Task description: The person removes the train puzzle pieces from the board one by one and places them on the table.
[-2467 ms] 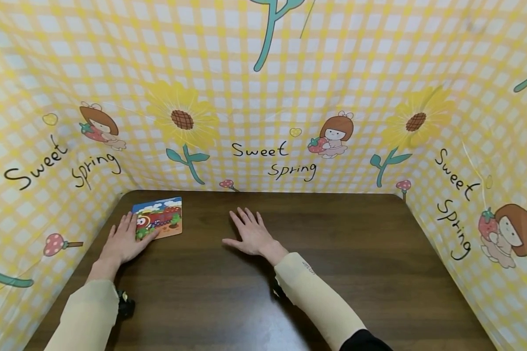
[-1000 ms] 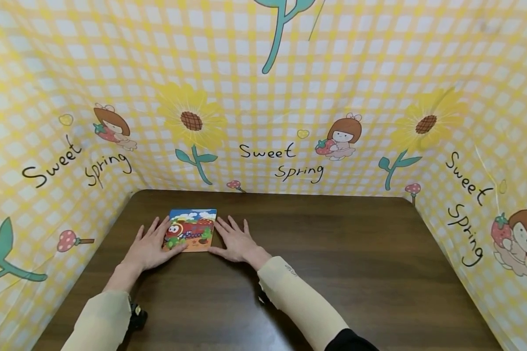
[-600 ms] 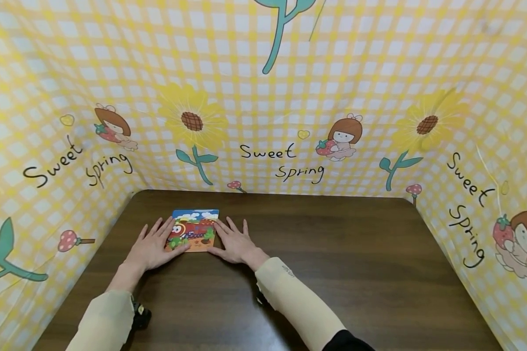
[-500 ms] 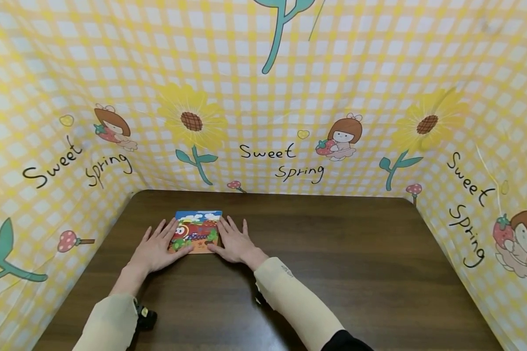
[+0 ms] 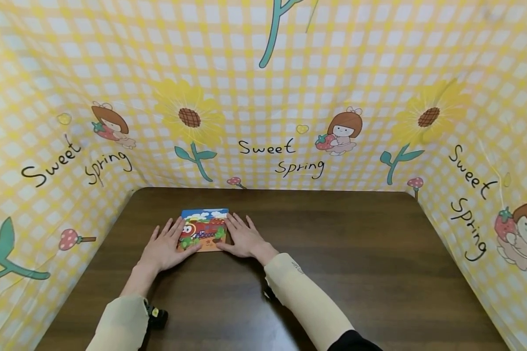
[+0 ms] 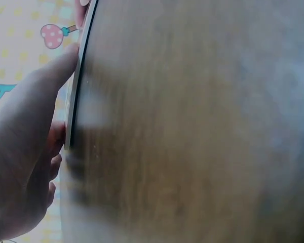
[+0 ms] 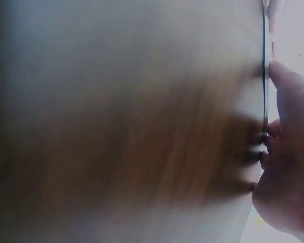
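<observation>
A thin square board point(image 5: 204, 232) with a bright cartoon picture lies flat on the brown table toward the back, left of centre. Along its left side rests my left hand point(image 5: 163, 249), fingers straight and spread, the thumb at the lower edge. My right hand point(image 5: 247, 241) touches the right side with extended fingers, its thumb by the lower right corner. From the left wrist view the board point(image 6: 73, 96) appears edge-on, with the left thumb point(image 6: 66, 58) against it. The right wrist view shows the board's thin edge point(image 7: 266, 96) beside the right hand point(image 7: 296, 126).
The wooden table point(image 5: 342, 253) stretches to the right and front of the hands. Yellow checked cloth point(image 5: 263, 102) with printed flowers and figures hangs behind the table and along both sides. A black device point(image 5: 158, 318) sits at the left wrist.
The board has slid from the far left toward the middle, with the left hand moving along. The right hand came left to its right side; lately both hands and board shift right together.
</observation>
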### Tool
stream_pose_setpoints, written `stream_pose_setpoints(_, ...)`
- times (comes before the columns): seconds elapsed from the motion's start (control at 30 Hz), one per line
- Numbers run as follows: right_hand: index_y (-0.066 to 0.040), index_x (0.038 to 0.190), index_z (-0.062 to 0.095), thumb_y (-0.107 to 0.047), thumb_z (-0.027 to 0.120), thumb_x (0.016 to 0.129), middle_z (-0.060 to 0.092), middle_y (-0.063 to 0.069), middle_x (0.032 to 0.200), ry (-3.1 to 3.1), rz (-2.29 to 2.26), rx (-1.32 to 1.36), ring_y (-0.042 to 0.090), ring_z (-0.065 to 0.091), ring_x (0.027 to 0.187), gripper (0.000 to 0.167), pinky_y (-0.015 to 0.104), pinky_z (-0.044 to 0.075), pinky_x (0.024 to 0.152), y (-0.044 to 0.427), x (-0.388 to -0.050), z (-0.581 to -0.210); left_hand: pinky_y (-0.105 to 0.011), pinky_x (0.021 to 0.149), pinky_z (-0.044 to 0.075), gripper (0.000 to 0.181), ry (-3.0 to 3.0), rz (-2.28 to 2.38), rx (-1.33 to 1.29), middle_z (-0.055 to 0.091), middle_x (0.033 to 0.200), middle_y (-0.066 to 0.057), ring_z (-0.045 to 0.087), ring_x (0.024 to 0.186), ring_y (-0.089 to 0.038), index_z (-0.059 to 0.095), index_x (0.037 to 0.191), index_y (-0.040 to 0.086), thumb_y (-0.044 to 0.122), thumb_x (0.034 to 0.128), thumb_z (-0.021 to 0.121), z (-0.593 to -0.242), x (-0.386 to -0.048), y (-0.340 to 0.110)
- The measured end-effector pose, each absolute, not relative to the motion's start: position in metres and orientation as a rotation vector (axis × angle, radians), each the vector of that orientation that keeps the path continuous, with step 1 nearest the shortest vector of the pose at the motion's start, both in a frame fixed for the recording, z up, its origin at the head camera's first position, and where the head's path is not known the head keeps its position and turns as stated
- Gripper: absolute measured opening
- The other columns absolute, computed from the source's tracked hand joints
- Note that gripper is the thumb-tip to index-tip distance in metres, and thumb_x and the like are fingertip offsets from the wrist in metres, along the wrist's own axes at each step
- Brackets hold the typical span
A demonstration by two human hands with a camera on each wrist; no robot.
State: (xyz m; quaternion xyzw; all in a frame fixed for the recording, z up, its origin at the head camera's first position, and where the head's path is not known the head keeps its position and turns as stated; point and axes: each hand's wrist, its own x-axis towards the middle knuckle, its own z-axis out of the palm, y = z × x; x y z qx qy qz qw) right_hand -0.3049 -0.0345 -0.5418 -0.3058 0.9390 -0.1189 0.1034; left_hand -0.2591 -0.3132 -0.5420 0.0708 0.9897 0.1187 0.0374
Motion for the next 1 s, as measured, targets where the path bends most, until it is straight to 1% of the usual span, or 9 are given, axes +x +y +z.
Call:
stream_pose_setpoints(0.27,-0.017,0.179,0.016,-0.074,0.044,0.109,0.012,0.001,0.188,2.751,-0.363,-0.948,0.017,0.010,0.175,0.094,0.048,0.010,0.143,-0.016,-0.307,-0.538,-0.073,0.135,0.013,0.115,3.044,0.365,0.243,0.021,0.182,-0.025,0.019,0.169,-0.051,0.022,0.175,0.000,0.081,0.1002,0.054,-0.540,-0.260,-0.303)
stream_pose_setpoints(0.63,-0.016,0.178,0.021,-0.072,0.051,0.108,0.015,0.002,0.187,2.745,-0.413,-0.928,0.019,0.014,0.175,0.094,0.052,0.012,0.143,0.009,-0.300,-0.534,-0.072,0.135,0.017,0.112,3.067,0.403,0.275,0.024,0.182,-0.023,0.022,0.169,-0.050,0.024,0.175,0.001,0.079,0.1006,0.056,-0.540,-0.254,-0.277)
stream_pose_setpoints(0.83,-0.015,0.178,0.020,-0.073,0.050,0.108,0.016,0.004,0.187,2.744,-0.389,-0.915,0.021,0.014,0.175,0.096,0.058,0.012,0.142,0.025,-0.295,-0.533,-0.071,0.136,0.017,0.110,3.066,0.451,0.283,0.021,0.183,-0.022,0.019,0.170,-0.049,0.022,0.175,0.001,0.076,0.1019,0.057,-0.546,-0.252,-0.262)
stream_pose_setpoints(1.0,-0.017,0.178,0.020,-0.073,0.051,0.108,0.015,0.003,0.187,2.756,-0.368,-0.882,0.021,0.014,0.175,0.095,0.060,0.012,0.141,0.039,-0.295,-0.533,-0.072,0.136,0.013,0.110,3.047,0.502,0.297,0.017,0.184,-0.021,0.013,0.170,-0.051,0.019,0.176,0.002,0.075,0.1024,0.058,-0.550,-0.254,-0.249)
